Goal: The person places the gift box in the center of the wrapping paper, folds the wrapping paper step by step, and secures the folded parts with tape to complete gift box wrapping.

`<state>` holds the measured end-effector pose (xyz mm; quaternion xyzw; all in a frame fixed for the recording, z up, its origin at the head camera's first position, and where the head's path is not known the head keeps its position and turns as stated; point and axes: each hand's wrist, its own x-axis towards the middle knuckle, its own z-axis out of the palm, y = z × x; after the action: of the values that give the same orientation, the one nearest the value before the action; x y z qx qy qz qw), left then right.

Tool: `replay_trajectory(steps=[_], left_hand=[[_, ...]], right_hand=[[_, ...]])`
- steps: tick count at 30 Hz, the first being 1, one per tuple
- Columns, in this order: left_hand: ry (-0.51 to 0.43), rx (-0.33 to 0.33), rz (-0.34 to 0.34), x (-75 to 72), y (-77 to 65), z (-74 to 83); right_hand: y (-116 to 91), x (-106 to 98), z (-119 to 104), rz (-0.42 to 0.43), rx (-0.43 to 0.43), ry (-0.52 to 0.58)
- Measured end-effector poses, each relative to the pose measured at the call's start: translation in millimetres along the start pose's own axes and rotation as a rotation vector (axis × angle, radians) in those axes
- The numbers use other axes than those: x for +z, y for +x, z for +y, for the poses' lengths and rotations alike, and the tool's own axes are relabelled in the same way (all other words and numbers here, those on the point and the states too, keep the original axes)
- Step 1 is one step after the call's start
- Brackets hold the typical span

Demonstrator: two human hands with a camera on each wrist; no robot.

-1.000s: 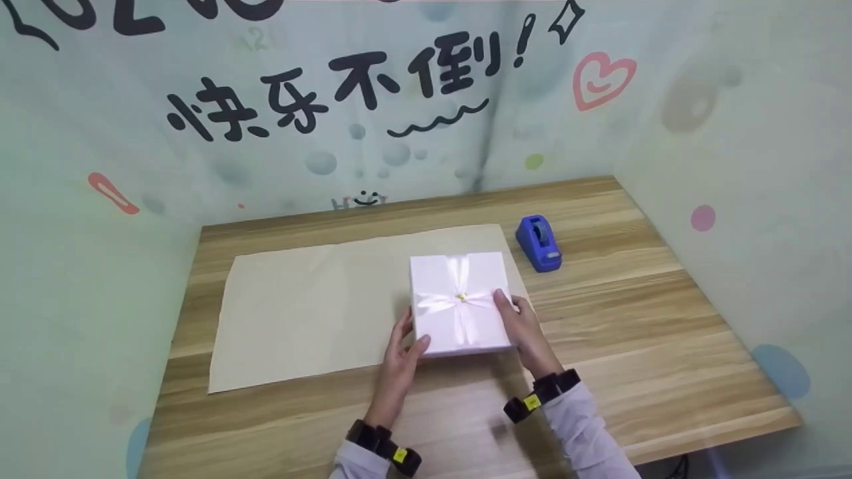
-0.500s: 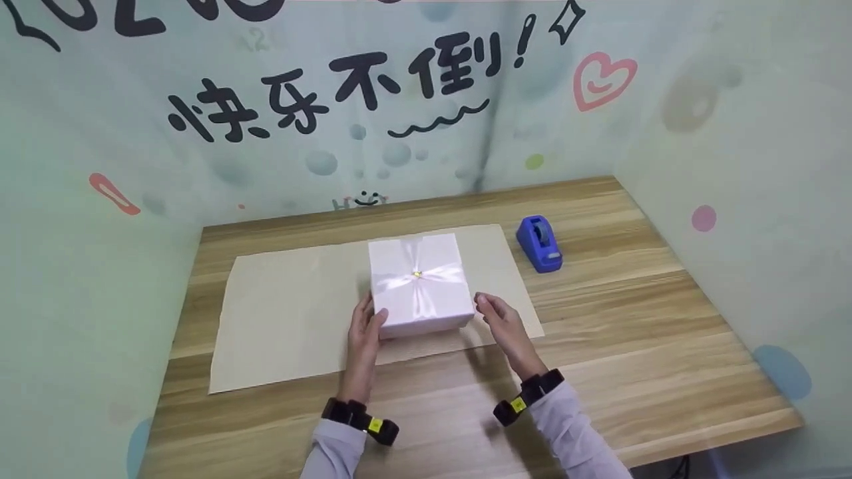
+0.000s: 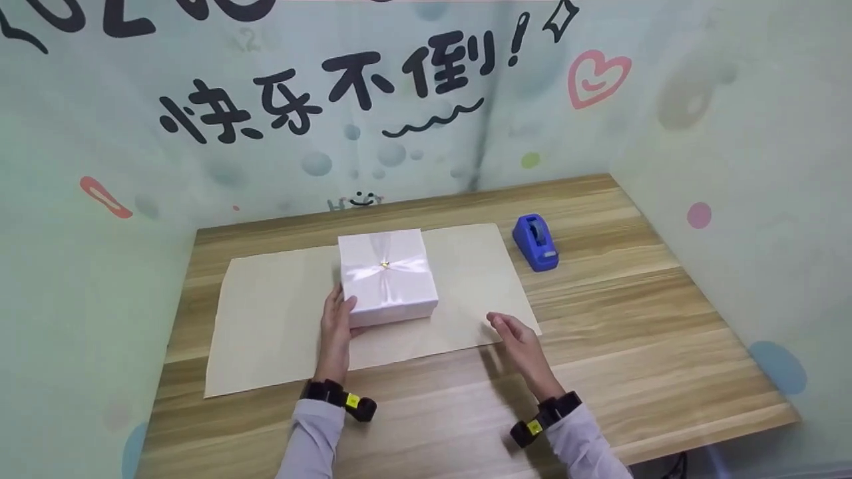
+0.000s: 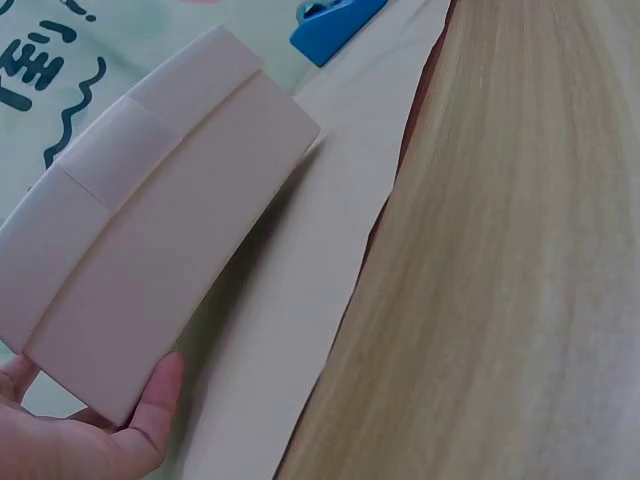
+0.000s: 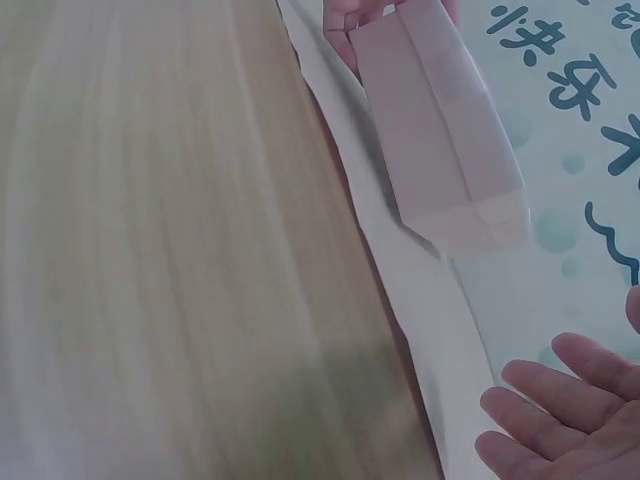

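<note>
A white gift box [image 3: 393, 289] with a satin ribbon crossed over its lid is above the beige paper sheet [image 3: 273, 313]. My left hand [image 3: 335, 332] grips it by its near left corner, thumb on one side and fingers beneath. In the left wrist view the box [image 4: 170, 210] is tilted, casting a shadow on the paper. My right hand [image 3: 522, 342], apart from the box, hovers by the sheet's right front corner. Its fingers [image 5: 545, 390] spread loosely in the right wrist view, holding nothing.
A blue tape dispenser [image 3: 534, 243] stands on the wooden table [image 3: 626, 286], just right of the paper's back corner. Printed fabric walls [image 3: 279, 173] close off the back and both sides of the table.
The box has travelled left across the paper in my left hand. My right hand has let go of its right side and now sits well apart from it.
</note>
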<state>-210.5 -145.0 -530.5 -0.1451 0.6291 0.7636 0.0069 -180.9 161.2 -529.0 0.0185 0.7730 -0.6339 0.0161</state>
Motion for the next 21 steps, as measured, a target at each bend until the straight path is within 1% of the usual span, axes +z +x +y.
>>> replay_trajectory(steps=[4,7,12,14,16,19,21], left_hand=[[-0.008,-0.021,0.004,-3.4,3.4,-3.0],[-0.005,-0.021,0.005,-4.0,4.1,-3.2],[0.035,-0.016,0.029,-3.3,3.6,-3.0],[0.056,-0.009,0.046,-2.8,3.2,-2.8],[0.085,0.011,0.068,-2.0,2.4,-2.0],[0.145,0.035,0.108,0.0,1.4,0.1],[0.177,0.037,0.131,1.4,0.8,1.9]], right_hand=[[-5,-4,3,0.004,0.015,-0.006],[-8,-6,5,0.009,0.013,-0.009],[-10,-10,9,0.003,0.011,-0.015],[-11,-12,11,0.001,0.014,-0.015],[-12,-14,11,0.004,0.02,-0.009],[-12,-16,12,0.007,0.03,0.004],[-13,-16,12,0.004,0.025,0.006]])
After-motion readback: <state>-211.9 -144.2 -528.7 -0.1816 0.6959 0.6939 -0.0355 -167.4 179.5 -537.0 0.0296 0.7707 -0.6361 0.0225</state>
